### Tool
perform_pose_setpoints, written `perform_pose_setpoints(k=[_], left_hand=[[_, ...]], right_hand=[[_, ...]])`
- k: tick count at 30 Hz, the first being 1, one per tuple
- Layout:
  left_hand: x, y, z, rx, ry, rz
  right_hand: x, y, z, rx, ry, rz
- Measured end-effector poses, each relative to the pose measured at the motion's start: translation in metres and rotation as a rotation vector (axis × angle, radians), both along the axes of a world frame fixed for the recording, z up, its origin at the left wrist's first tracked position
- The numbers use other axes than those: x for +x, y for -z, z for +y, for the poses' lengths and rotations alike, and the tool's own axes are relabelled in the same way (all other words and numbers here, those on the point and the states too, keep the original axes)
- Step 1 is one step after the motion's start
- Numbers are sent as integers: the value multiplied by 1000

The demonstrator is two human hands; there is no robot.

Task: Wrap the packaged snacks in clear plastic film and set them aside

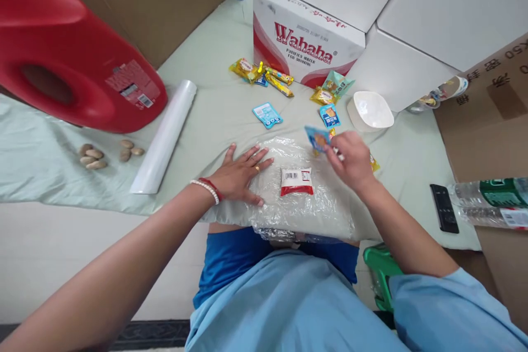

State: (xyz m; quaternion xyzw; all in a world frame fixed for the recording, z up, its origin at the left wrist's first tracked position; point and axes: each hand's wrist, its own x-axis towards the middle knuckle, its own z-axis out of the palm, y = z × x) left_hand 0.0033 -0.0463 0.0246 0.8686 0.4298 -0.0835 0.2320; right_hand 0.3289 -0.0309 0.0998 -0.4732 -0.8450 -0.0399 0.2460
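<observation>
My right hand pinches a small blue snack packet, slightly blurred, above the right part of a clear plastic sheet. My left hand lies flat with fingers spread, on the sheet's left edge and the cloth. In the middle of the sheet rests a small white and red packet with a barcode. Past the hands lie a light blue packet and another blue packet. Yellow wrappers show partly behind my right hand.
Several yellow snacks lie before a Wahaha carton. A white bowl stands at right, a black remote and plastic bottles farther right. Leftward are a white roll, brown stones and a red jug.
</observation>
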Motion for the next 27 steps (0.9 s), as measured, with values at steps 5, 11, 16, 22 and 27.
perform_pose_setpoints(k=[5,11,16,22,27], left_hand=[[0,3,0,8,-1,11],[0,4,1,14,5,16],[0,4,1,7,-10,16],[0,5,1,11,-6,-3],[-1,5,1,17,-5,-5]], right_hand=[[-17,35,-70,-51,-290,-294],[-15,56,-75,-243,-293,-117],[-8,53,-60,-390,-307,-68],[-12,58,-48,-475,-288,-54],[-15,60,-41,-549,-298,-131]])
